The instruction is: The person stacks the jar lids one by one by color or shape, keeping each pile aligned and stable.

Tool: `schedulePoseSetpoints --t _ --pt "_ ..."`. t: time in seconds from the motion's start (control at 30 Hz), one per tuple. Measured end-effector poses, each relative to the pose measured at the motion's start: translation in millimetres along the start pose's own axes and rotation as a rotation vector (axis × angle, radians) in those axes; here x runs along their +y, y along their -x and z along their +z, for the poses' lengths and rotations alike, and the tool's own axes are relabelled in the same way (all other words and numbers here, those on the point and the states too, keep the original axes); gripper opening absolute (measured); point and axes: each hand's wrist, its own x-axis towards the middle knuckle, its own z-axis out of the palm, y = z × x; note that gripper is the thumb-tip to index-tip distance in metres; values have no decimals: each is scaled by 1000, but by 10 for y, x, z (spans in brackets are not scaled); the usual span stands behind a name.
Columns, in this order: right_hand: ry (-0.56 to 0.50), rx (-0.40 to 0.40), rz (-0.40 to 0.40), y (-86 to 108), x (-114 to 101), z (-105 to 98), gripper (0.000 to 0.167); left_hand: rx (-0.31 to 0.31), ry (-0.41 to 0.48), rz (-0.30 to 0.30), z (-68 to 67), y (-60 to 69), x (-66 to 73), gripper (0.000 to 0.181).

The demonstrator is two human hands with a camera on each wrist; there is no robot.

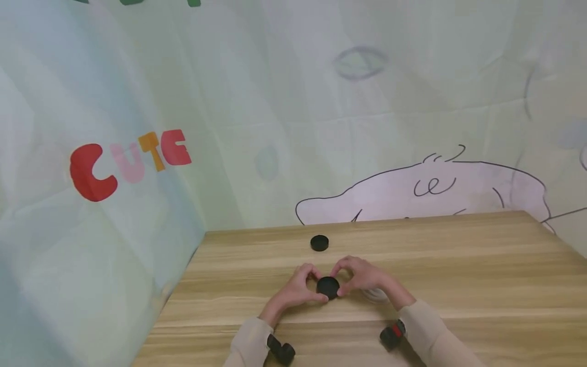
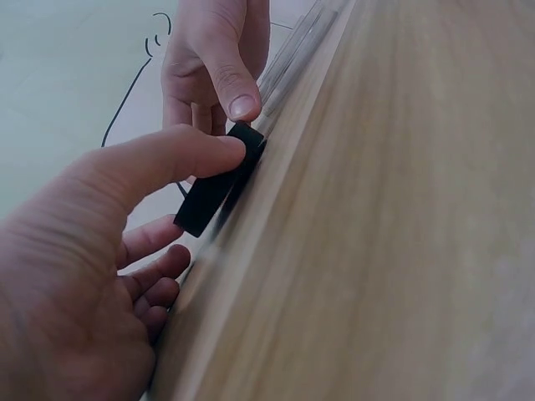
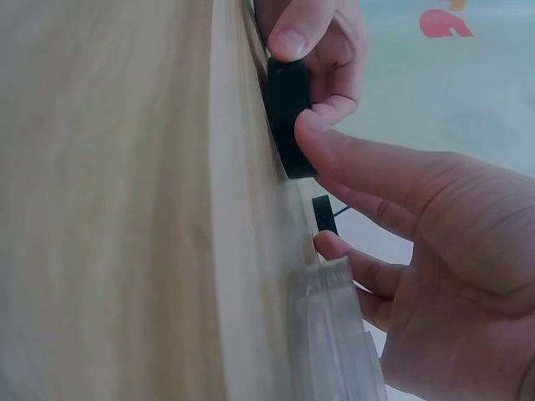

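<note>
In the head view a shallow round black lid [image 1: 328, 288] is between both hands, low over the wooden tabletop. My left hand [image 1: 295, 290] holds its left edge, thumb at the near side and fingers at the far side. Opposite it, my right hand [image 1: 362, 275] pinches the right edge in the same way. From the left wrist, the lid [image 2: 213, 188] looks tilted, with a dark shadow or reflection beneath. A clear, round, ridged container [image 3: 330, 334] stands close to my right hand, partly covered by that wrist in the head view.
Farther back on the table [image 1: 458, 265] lies a second round black lid [image 1: 319, 243]. A printed fabric backdrop [image 1: 275, 127] rises behind the table's back edge and along its left side.
</note>
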Motion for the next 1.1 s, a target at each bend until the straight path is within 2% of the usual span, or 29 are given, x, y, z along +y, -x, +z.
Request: schedulePoseSetpoints --t 0.23,0.57,0.67,0.77,0.83,0.87,0.93,1.03,1.1 --pt "29 12 -4 -38 4 -3 31 -6 -56 10 -51 -13 3 42" --pt "15 12 15 -52 24 -26 32 -44 -68 9 -94 -51 20 43" --pt "-14 34 48 -72 21 -25 35 -69 -31 -25 -130 -53 11 48" --pt "-113 135 104 -123 24 -27 42 -83 115 -92 -182 -67 -7 52" --pt "-188 218 134 -177 29 -34 48 -41 238 -139 -210 -97 -23 53" --pt "-204 256 143 -214 33 -40 50 1 299 -158 -217 -127 -32 52" --pt "-207 297 164 -302 47 -56 55 124 399 -195 -216 -222 -78 49" --pt "-233 273 204 -458 67 -92 58 336 449 -247 -185 -415 -146 47" --pt "-269 230 232 -555 81 -117 61 435 426 -272 -156 -542 -195 49"
